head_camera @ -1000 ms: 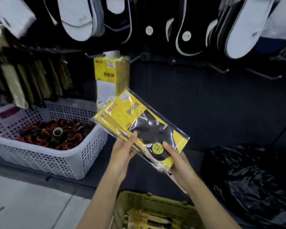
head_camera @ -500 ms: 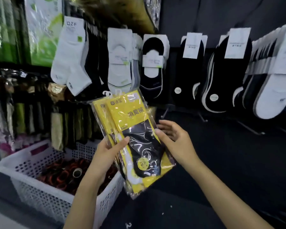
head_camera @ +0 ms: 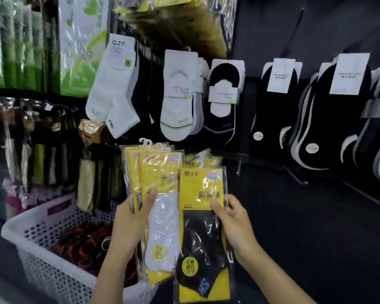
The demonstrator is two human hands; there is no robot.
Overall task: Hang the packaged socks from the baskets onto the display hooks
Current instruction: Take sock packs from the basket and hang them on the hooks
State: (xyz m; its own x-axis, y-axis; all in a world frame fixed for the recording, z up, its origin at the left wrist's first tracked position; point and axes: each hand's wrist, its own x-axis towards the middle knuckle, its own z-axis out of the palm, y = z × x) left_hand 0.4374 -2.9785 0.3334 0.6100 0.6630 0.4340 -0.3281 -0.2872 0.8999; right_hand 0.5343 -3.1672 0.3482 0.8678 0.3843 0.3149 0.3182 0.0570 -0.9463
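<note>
My left hand (head_camera: 131,222) grips a stack of yellow sock packs (head_camera: 160,194) with white plastic hangers at the top; the front pack shows a white sock. My right hand (head_camera: 235,222) pinches a single yellow pack with a black sock (head_camera: 203,249) by its right edge, held apart and just right of the stack. Behind it, more yellow packs (head_camera: 203,160) hang on a display hook. An empty metal hook (head_camera: 294,174) juts from the dark wall panel to the right.
A white perforated basket (head_camera: 40,244) with red and black items stands at lower left. White and black socks (head_camera: 178,95) hang in rows above. Black sock cards (head_camera: 274,110) fill the right wall. Bagged goods hang at left.
My right hand has drawn the black-sock pack off the front of the stack and holds it separately. The view has tilted up toward the display wall.
</note>
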